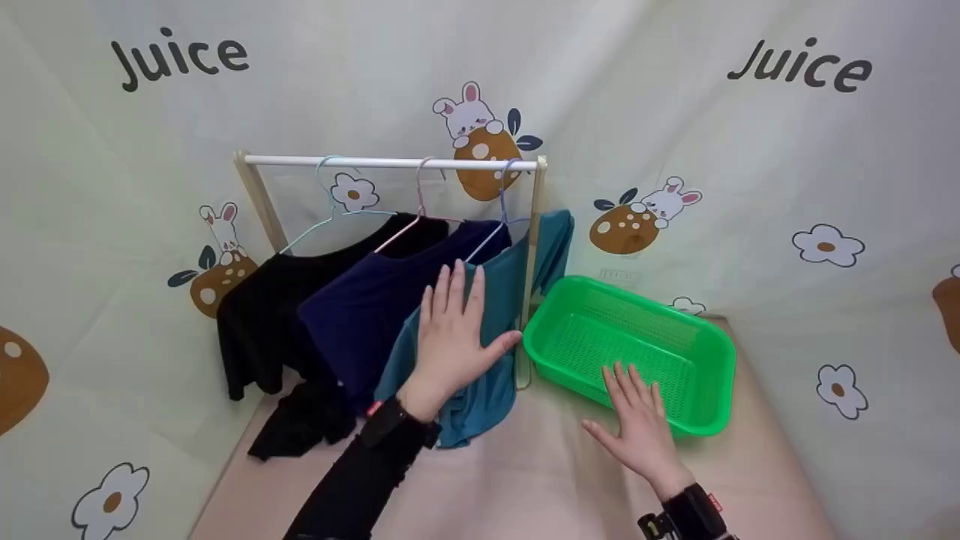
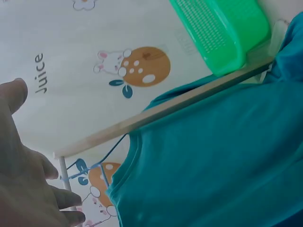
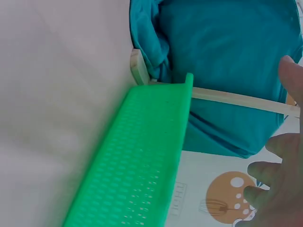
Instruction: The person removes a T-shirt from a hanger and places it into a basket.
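My left hand (image 1: 452, 330), fingers straight and spread, is held up in front of a teal shirt (image 1: 499, 300) that hangs from a purple-blue hanger (image 1: 503, 196). Beside that shirt a navy shirt (image 1: 345, 307) hangs on a pink hanger (image 1: 421, 191), and a black shirt (image 1: 259, 315) on a light blue one (image 1: 330, 196). My right hand (image 1: 637, 431), also with straight fingers, overlaps the near rim of a green plastic basket (image 1: 630, 300) in the head view. Neither hand holds anything. The basket has nothing in it.
The hangers hook over the white rail (image 1: 285, 160) of a small rack with wooden side posts (image 1: 259, 202). It stands on a pale pink tabletop (image 1: 540, 480). A printed curtain (image 1: 360, 75) with bunnies and flowers encloses the back and sides.
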{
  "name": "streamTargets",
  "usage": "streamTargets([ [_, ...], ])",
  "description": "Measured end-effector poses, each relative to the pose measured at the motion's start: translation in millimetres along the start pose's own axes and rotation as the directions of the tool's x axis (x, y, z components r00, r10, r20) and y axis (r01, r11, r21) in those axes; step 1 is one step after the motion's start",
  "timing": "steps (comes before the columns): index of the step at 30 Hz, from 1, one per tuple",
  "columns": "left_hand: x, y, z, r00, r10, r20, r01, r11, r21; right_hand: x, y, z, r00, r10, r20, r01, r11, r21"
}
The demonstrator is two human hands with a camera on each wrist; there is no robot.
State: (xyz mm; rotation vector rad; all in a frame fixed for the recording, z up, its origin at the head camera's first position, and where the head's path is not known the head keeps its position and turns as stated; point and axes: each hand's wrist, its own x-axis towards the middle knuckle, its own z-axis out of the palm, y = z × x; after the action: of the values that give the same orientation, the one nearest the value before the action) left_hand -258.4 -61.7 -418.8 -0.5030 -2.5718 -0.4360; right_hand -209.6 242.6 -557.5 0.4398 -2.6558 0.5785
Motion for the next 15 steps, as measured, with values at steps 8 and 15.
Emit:
streamTargets([
  [8,38.1,-0.6,-5.1,0.997,-0.052,0.059,0.054,0.998,-0.03,-8,-3,23,0.994,-0.048,-0.095,0.054,0.997,0.062],
  [15,60.2,-0.2,-6.1,0.993,-0.056,0.102,0.068,0.991,-0.115,-16,-9,41,0.992,-0.074,-0.101,0.086,0.989,0.123],
])
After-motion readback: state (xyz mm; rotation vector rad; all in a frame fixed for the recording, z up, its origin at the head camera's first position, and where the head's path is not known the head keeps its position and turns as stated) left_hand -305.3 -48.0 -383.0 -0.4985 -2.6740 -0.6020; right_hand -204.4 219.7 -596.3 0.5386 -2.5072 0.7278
